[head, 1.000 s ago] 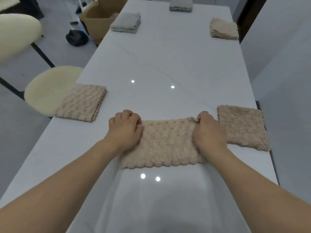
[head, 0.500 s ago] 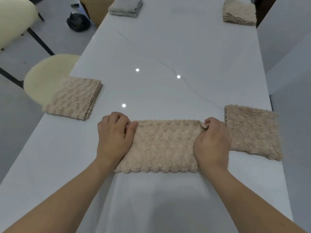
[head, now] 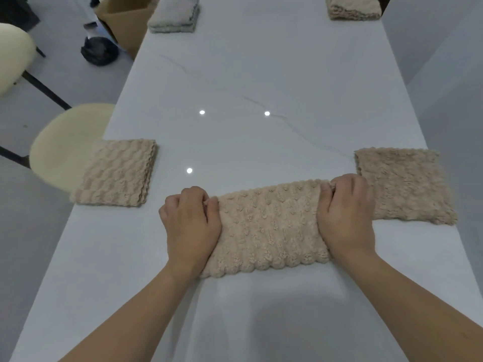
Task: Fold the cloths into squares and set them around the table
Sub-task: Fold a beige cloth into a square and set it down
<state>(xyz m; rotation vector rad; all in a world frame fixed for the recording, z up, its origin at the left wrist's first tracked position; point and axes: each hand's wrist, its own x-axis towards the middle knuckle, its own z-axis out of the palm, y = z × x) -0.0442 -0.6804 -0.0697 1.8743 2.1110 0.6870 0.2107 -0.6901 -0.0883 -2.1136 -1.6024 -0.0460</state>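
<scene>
A beige knobbly cloth (head: 269, 228), folded into a long strip, lies flat on the white table (head: 261, 74) in front of me. My left hand (head: 190, 223) grips its left end with curled fingers. My right hand (head: 345, 215) grips its right end the same way. Folded beige squares lie at the left edge (head: 116, 173), the right edge (head: 405, 184) and the far right (head: 352, 7). A folded grey cloth (head: 175, 15) sits at the far left.
Cream round-seated chairs stand left of the table, one near (head: 65, 145) and one farther back (head: 13, 56). A cardboard box (head: 125, 19) and a black bag (head: 99, 50) sit on the floor by the far left corner. A wall runs along the right side.
Both hands keep hold of the cloth's ends. The hands have drawn a little closer together and the strip looks shorter and tilted up on the right. The view has dipped toward the table.
</scene>
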